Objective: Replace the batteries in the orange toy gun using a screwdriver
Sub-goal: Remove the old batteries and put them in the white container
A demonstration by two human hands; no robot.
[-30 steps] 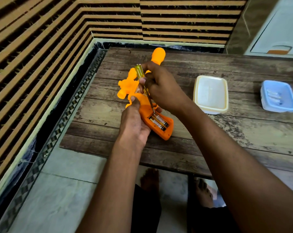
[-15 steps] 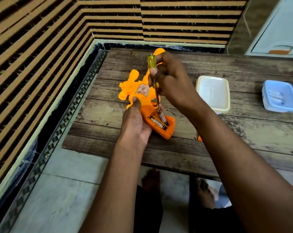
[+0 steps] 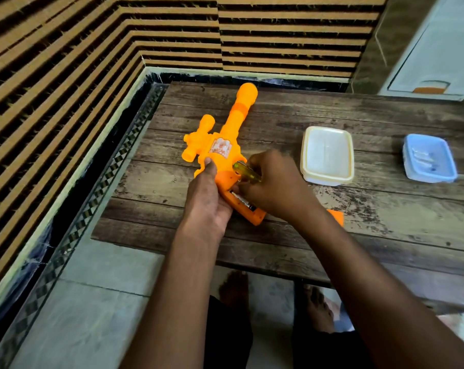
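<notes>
Nearest are the person's bare feet [image 3: 316,307] on the pale floor [image 3: 87,302], just under the front edge of the wooden tabletop [image 3: 385,235]. Both forearms reach up over that edge.

The left hand [image 3: 207,201] lies on the grip end of the orange toy gun [image 3: 225,153]. Its fingers [image 3: 209,166] are curled around the body just above the handle, thumb stretched up along the side, pinning the toy flat against the wood. The right hand [image 3: 273,185] is closed around a screwdriver [image 3: 247,171] with a clear yellow-green handle; the handle lies across the palm, and the fingertips press down at the open battery compartment in the gun's handle. The shaft and tip are hidden behind the hand. A battery [image 3: 245,202] shows in the open slot, its printing too small to read.

Just behind the right wrist, a small flat orange piece [image 3: 337,217] lies on the wood.

The gun's barrel points away toward the far wall, a sight sticking out to its left side. A white and red sticker [image 3: 220,147] sits on the body, its lettering blurred.

Farther right stands a white plastic box [image 3: 327,155], then a blue box [image 3: 429,158] holding something small I cannot make out. A striped wall [image 3: 65,62] closes in behind.
</notes>
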